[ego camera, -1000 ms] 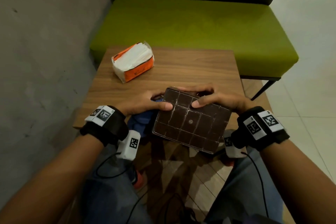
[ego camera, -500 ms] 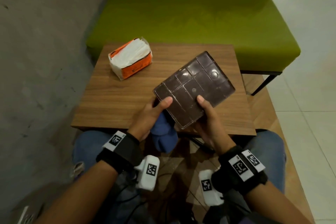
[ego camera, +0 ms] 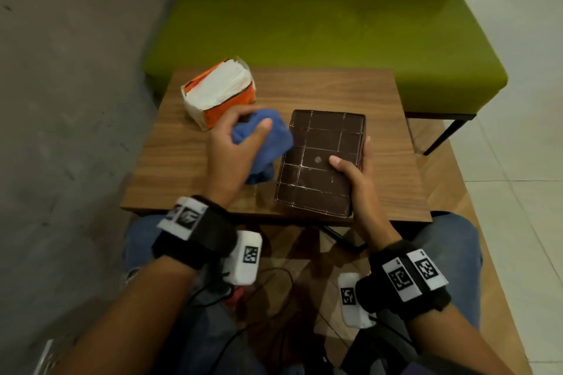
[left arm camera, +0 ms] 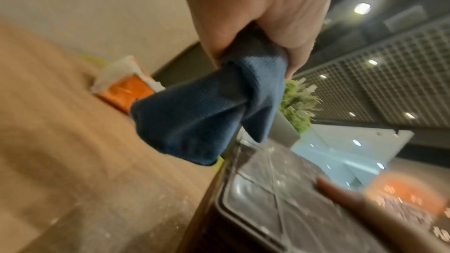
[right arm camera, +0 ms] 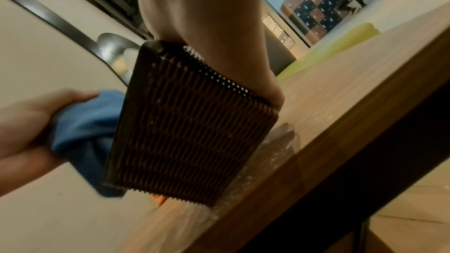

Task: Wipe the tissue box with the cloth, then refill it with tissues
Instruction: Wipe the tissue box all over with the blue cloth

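Here the left hand [ego camera: 234,146] clutches the blue cloth [ego camera: 265,143] — the right hand [ego camera: 355,173] grips the tissue box [ego camera: 320,161].

tissue pack [ego camera: 220,94] blocking far-left table [ego camera: 350,91] corner

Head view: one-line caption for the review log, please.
Left hand grips the blue cloth beside the brown tissue box, held by the right hand.

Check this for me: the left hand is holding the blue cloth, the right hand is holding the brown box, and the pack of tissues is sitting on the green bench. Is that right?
Not quite. The pack of tissues sits on the wooden table, not on the green bench; the head view shows it. The rest holds: the left hand grips the blue cloth and the right hand holds the brown box.
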Motion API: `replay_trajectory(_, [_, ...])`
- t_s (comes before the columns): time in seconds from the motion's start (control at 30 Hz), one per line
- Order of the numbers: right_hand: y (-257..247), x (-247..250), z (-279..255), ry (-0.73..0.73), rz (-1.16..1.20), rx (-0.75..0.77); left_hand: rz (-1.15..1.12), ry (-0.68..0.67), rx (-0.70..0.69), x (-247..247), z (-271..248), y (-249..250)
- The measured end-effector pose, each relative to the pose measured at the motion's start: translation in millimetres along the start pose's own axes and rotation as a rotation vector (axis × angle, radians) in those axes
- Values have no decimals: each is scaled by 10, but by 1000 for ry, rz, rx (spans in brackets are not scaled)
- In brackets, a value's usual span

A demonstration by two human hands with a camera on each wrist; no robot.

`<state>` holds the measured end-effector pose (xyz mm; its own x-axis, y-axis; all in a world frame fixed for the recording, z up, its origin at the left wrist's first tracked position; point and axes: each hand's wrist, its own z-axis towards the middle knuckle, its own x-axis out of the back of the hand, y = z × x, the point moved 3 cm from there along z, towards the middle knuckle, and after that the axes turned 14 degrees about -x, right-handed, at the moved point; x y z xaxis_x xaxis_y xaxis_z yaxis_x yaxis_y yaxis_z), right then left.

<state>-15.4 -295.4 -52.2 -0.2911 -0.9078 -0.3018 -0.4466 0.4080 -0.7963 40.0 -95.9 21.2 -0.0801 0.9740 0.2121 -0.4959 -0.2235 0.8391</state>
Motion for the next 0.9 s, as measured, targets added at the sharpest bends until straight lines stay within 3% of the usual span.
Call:
replay_trajectory(0.07, [-19, -61, 29, 3, 23, -24, 47, -144, -101, -233, -33, 92])
replay_trajectory(0.2, [-70, -77, 138, 18, 32, -69, 485, -454, -250, -463, -373, -33])
replay_trajectory(0.3, [-84, -70, 210, -4, 19, -81, 428, -468, -330, -429, -602, -73])
replay_trajectory(0.43, [-79, -54, 241, -26, 2, -106, 304, -635, -457, -263, -749, -79])
replay_trajectory(0.5, [-94, -72, 255, -43, -74, -108, 343, -619, -389, -188, -544, -147])
replay_trajectory(0.67, [-137, -130, 306, -69, -101, -103, 410, -333, -196, -217, -102, -278])
replay_trajectory(0.73, [-137, -87, 333, -66, -84, -127, 413, -401, -185, -255, -287, -233])
replay_trajectory(0.9, [-187, -103, 374, -76, -161, -131, 301, -554, -315, -39, -663, -92])
